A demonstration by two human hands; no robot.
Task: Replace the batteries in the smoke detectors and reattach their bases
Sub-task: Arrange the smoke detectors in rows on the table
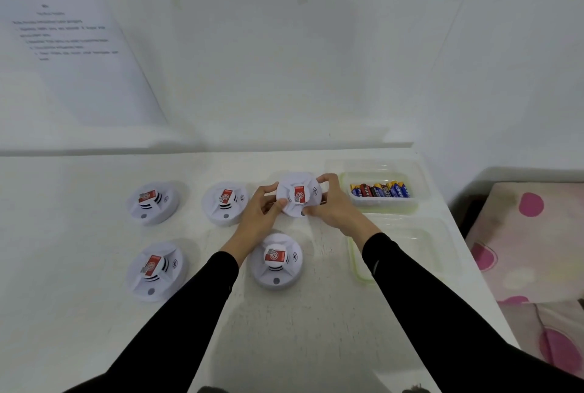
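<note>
I hold a white round smoke detector (298,193) with a red label between both hands, lifted a little above the white table (79,250). My left hand (260,214) grips its left rim, thumb on the front edge. My right hand (333,201) grips its right rim, fingers curled over the far side. Several more detectors stand on the table: one near my forearms (276,261), one at the back middle (225,203), one at the back left (152,202) and one at the front left (155,270). A clear tub (382,203) holds several batteries (380,189).
An empty clear container (407,250) lies right of my right forearm, near the table's right edge. A bed with a pink spotted cover (534,244) stands beyond that edge. A printed sheet (72,45) hangs on the white wall behind the table.
</note>
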